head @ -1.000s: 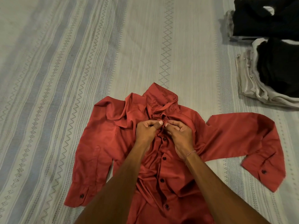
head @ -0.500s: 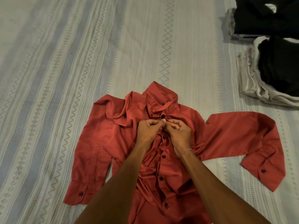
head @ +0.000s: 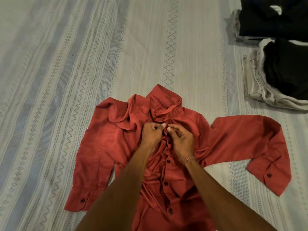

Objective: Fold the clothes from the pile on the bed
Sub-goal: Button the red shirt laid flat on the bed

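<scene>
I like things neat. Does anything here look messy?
Yes. The red shirt is bunched and wrinkled near its collar, where both hands pinch the front. Its sleeves lie crooked.

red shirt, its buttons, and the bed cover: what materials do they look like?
Red shirt: thin smooth woven fabric, perhaps satin-like synthetic; it has a soft sheen and fine drapey wrinkles. Buttons: dark, glossy, probably plastic. Bed cover: matte woven cotton-like cloth with raised striped patterns.
</scene>
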Tool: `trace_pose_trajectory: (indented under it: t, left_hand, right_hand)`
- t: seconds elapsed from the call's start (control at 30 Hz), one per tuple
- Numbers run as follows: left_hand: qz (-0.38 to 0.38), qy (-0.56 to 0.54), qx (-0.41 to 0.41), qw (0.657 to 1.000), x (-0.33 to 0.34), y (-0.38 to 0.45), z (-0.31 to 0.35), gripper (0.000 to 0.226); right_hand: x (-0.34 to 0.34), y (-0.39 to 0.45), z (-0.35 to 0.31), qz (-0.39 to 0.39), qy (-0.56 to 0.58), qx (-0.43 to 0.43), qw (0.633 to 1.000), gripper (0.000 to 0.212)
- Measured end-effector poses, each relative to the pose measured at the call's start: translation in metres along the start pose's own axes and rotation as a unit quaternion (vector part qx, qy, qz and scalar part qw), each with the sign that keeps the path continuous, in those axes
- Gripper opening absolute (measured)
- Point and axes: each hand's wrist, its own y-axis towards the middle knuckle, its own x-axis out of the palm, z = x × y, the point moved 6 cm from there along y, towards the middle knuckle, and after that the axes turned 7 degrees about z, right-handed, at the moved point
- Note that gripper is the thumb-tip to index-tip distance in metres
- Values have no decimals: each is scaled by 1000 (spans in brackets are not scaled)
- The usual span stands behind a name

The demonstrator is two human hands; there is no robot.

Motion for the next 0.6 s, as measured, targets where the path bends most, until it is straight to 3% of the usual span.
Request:
trace_pose_trajectory:
  t: [0.27, 0.47, 0.6]
  left_hand:
    - [-76, -2, 28, 997, -3, -6, 2, 30]
    - [-11, -29, 49, 998, -2, -10, 1, 14]
    - [46, 108, 153, 981, -7, -21, 1, 32]
  right_hand:
    - [0, 1, 1, -15, -18, -5, 1000, 19]
    - [1, -13, -16, -44, -108, -96, 989, 32]
    - [-2, -30, -22, -45, -239, -183, 953, 48]
